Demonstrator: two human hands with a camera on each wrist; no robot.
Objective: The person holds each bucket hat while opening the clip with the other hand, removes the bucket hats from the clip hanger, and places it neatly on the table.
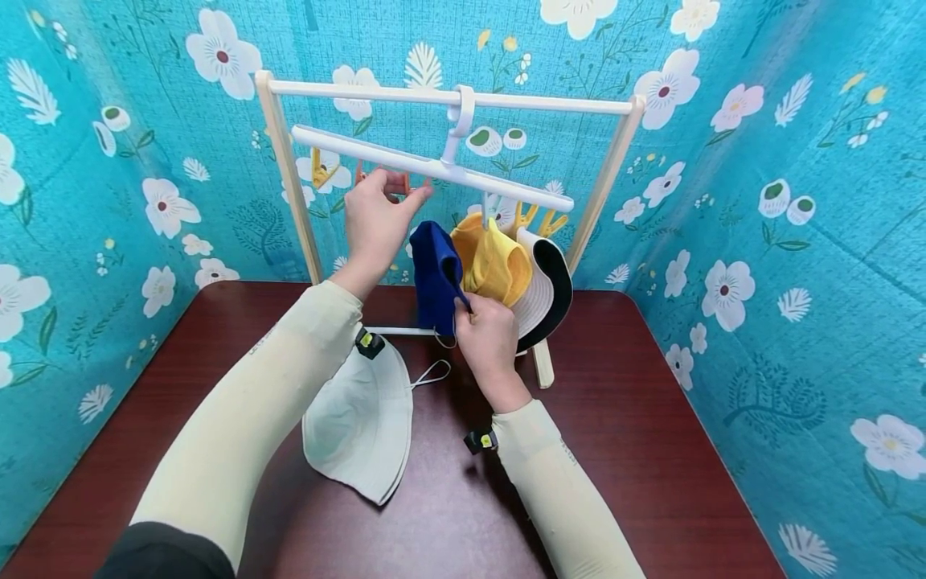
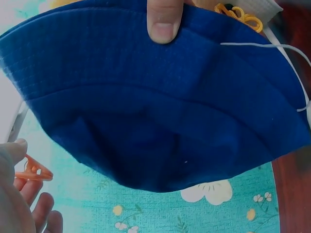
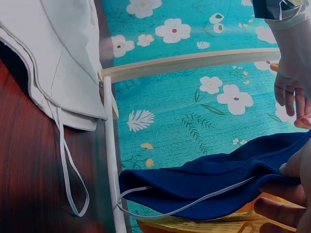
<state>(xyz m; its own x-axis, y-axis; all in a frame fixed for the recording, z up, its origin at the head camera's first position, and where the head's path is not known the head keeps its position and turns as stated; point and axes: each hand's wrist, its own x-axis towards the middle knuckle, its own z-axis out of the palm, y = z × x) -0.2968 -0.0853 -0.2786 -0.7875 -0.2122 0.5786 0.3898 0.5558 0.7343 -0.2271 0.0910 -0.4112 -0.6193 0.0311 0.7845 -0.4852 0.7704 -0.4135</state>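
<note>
My right hand grips a blue bucket hat by its brim, with the thumb on one face of the fabric. The hat hangs below the white hanger, and a thin white cord loops from it. Up at the bar, my left hand pinches an orange clip between thumb and fingers. To the right of the blue hat, a yellow hat hangs from the bar, and a white-and-black brimmed hat hangs beside it.
The hanger tilts down to the right from a white rod on a wooden rack. A yellow clip hangs near its left end. On the dark red table lies a pale bucket hat with a cord loop.
</note>
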